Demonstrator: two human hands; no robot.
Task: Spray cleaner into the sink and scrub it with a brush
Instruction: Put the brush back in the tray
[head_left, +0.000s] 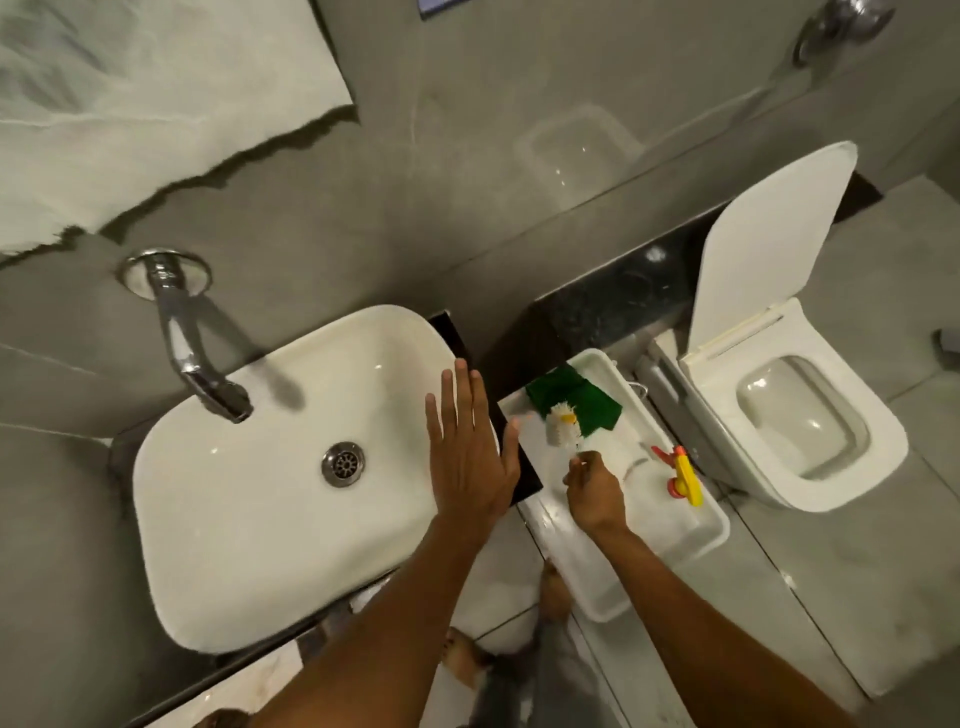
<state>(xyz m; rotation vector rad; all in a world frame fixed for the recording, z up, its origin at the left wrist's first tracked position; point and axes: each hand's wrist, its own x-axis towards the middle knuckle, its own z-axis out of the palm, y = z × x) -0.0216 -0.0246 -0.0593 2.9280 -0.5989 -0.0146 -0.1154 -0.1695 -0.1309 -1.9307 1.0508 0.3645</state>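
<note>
Grey-tiled bathroom walls and floor surround the scene; at lower centre the left hand (470, 457) hovers flat with fingers spread over the right rim of the white sink (249, 519), while the right hand (592, 491) pinches the handle of a white-bristled brush (561, 423) inside a white tray (701, 540). Farther in the tray lie a green cloth (582, 395) and a yellow-and-red spray bottle (683, 475), no writing legible. Beyond, a chrome tap (192, 348) juts from the wall at left and an open toilet (800, 415) stands at right.
</note>
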